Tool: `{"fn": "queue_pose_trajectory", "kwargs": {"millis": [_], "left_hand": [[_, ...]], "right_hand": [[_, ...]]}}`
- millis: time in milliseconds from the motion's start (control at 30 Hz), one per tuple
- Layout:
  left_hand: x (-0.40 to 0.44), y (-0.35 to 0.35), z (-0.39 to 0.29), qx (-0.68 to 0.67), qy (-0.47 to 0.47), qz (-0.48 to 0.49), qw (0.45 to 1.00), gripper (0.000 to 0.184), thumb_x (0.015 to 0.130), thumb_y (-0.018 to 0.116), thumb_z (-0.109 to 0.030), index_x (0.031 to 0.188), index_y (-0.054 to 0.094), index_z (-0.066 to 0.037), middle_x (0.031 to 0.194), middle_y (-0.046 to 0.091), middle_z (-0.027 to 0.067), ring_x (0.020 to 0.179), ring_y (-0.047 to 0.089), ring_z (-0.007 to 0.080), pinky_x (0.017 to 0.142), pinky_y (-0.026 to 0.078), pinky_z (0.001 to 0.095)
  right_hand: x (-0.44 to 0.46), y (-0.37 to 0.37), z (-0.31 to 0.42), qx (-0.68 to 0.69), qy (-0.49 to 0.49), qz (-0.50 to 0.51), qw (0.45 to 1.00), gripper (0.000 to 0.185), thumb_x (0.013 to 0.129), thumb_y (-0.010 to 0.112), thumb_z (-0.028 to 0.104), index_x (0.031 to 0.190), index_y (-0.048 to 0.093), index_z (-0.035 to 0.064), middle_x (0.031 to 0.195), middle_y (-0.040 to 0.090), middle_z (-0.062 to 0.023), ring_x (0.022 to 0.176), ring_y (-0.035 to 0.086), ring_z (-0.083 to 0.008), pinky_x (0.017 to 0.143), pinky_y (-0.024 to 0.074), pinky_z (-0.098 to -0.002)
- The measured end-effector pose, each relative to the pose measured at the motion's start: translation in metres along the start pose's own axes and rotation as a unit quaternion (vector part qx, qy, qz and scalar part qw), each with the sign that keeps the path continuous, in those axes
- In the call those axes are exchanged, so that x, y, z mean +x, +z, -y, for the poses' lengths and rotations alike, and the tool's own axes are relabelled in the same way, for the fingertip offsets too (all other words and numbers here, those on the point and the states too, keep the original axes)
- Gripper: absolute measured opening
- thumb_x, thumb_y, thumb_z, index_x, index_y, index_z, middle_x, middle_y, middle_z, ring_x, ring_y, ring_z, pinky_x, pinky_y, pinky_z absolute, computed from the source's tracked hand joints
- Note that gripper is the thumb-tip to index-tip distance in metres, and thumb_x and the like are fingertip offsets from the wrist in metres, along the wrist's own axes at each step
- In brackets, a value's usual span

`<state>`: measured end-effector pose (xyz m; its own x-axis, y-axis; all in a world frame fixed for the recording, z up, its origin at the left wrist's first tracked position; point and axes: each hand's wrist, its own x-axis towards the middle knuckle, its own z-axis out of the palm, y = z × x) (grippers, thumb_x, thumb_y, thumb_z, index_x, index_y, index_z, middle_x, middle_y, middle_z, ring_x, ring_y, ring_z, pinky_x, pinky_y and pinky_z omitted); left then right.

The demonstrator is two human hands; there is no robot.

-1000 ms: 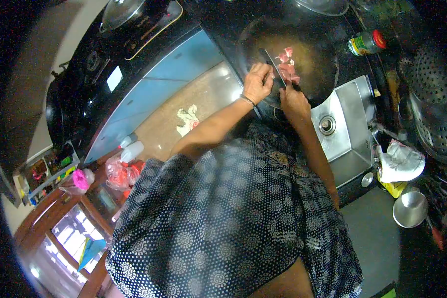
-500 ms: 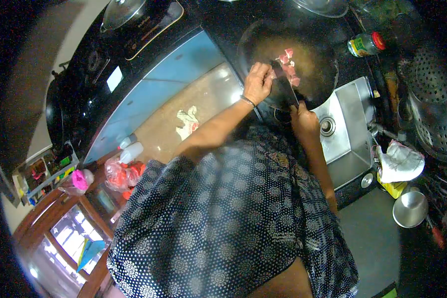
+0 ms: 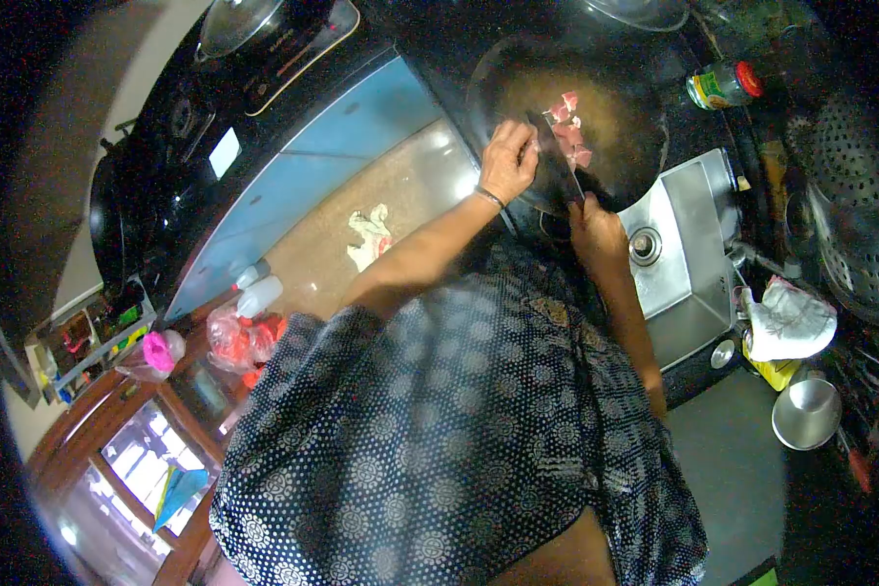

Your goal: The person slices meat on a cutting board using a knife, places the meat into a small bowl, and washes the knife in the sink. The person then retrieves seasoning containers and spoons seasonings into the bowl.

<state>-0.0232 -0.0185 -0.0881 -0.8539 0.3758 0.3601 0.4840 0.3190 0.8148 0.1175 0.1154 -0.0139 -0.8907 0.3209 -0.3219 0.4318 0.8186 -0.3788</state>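
Note:
Several chunks of pink raw meat (image 3: 568, 130) lie on a dark round cutting board (image 3: 615, 103). My left hand (image 3: 510, 161) is closed at the board's left side, its fingertips curled over a bit of meat that is mostly hidden beneath them. My right hand (image 3: 599, 234) wraps round the handle of a kitchen knife (image 3: 561, 156). The blade points away from me, between my left fingertips and the cut chunks, and stands close beside both. The knife's handle is mostly covered by my right fingers.
A steel sink (image 3: 689, 283) adjoins the board on the right. A red-lidded jar (image 3: 723, 86) stands beyond it. A white cloth (image 3: 791, 320) and a metal cup (image 3: 808, 413) are further right. An induction cooker (image 3: 303, 54) sits at upper left, and a crumpled bag (image 3: 368, 237) lies on the floor.
The knife blade has shifted slightly at my left fingertips, and less pink shows there now. My left hand has moved very slightly; the cut chunks stay about where they were.

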Motion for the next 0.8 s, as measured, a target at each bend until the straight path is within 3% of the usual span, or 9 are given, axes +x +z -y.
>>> {"fn": "queue_pose_trajectory", "kwargs": {"millis": [167, 267, 533, 600, 800], "left_hand": [[-0.001, 0.0, 0.004, 0.003, 0.001, 0.019, 1.0, 0.013, 0.081, 0.062, -0.007, 0.094, 0.062, -0.004, 0.088, 0.057, 0.0152, 0.086, 0.057, 0.0364, 0.075, 0.048, 0.043], [0.0, 0.001, 0.007, 0.005, 0.011, 0.029, 0.999, 0.014, 0.081, 0.062, -0.007, 0.095, 0.062, -0.004, 0.088, 0.057, 0.0153, 0.086, 0.057, 0.0366, 0.075, 0.048, 0.0433], [-0.002, -0.003, 0.003, 0.005, -0.003, 0.038, 0.999, 0.024, 0.076, 0.066, -0.009, 0.099, 0.061, -0.004, 0.09, 0.056, 0.0156, 0.088, 0.057, 0.038, 0.077, 0.049, 0.0445], [-0.002, 0.0, 0.003, 0.016, -0.047, 0.069, 0.996, 0.03, 0.074, 0.066, -0.01, 0.103, 0.06, -0.004, 0.092, 0.056, 0.0161, 0.09, 0.056, 0.0384, 0.079, 0.049, 0.045], [0.001, 0.006, 0.003, 0.056, 0.001, 0.037, 0.998, 0.029, 0.074, 0.066, -0.008, 0.101, 0.058, -0.004, 0.095, 0.055, 0.0168, 0.094, 0.055, 0.0388, 0.082, 0.048, 0.0451]], "right_hand": [[0.015, 0.012, -0.003, 0.0, 0.001, 0.061, 0.998, 0.036, 0.098, 0.052, 0.034, 0.109, 0.058, -0.0002, 0.085, 0.066, -0.03, 0.082, 0.064, -0.0501, 0.074, 0.0499, -0.0595], [0.021, 0.022, -0.005, 0.041, -0.029, 0.015, 0.999, 0.035, 0.098, 0.051, 0.034, 0.108, 0.058, 0.0012, 0.086, 0.066, -0.0305, 0.085, 0.064, -0.051, 0.077, 0.0494, -0.0593], [0.015, 0.015, -0.006, 0.109, 0.016, 0.009, 0.994, 0.038, 0.097, 0.054, 0.036, 0.103, 0.06, -0.0007, 0.088, 0.066, -0.0307, 0.086, 0.064, -0.0497, 0.075, 0.0496, -0.0566], [0.009, 0.013, -0.01, 0.123, 0.026, -0.006, 0.992, 0.038, 0.096, 0.054, 0.036, 0.102, 0.06, -0.0009, 0.088, 0.066, -0.0307, 0.085, 0.064, -0.0493, 0.074, 0.0499, -0.0556], [0.006, 0.019, -0.021, 0.087, 0.007, -0.04, 0.995, 0.036, 0.097, 0.053, 0.035, 0.102, 0.061, -0.0001, 0.084, 0.066, -0.0301, 0.08, 0.064, -0.0493, 0.069, 0.0503, -0.0538]]}}
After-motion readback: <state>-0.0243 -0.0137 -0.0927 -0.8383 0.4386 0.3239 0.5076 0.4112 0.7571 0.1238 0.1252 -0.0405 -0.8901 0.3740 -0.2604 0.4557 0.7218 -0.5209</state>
